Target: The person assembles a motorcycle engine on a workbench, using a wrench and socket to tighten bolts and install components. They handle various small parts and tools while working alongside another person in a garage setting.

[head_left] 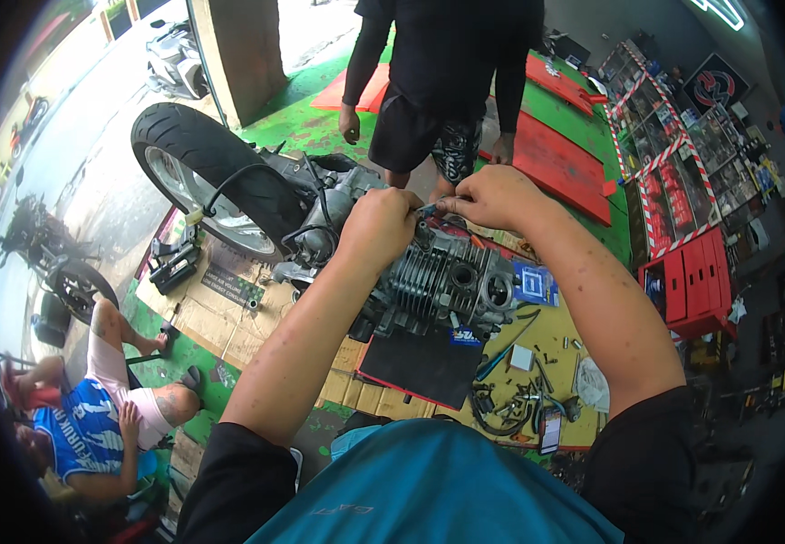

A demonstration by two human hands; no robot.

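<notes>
Above a grey motorcycle engine [424,276] with a finned cylinder, my two hands come close together. My left hand [380,225] is closed, its fingertips bent toward a small bluish piece [427,209]; what they grip is hidden. From the other side, my right hand [499,198] pinches that piece between thumb and fingers. It is too small to name. A round metal engine cover [318,241] lies just left of my left hand. The cylinder's round openings face up below my right hand.
A large rear wheel [220,172] stands at the engine's left. Loose bolts, hoses and a phone [550,430] lie on the yellow board [566,326]. One person [451,82] stands beyond the engine; another [93,422] sits at left. A red tool cabinet [690,283] is at right.
</notes>
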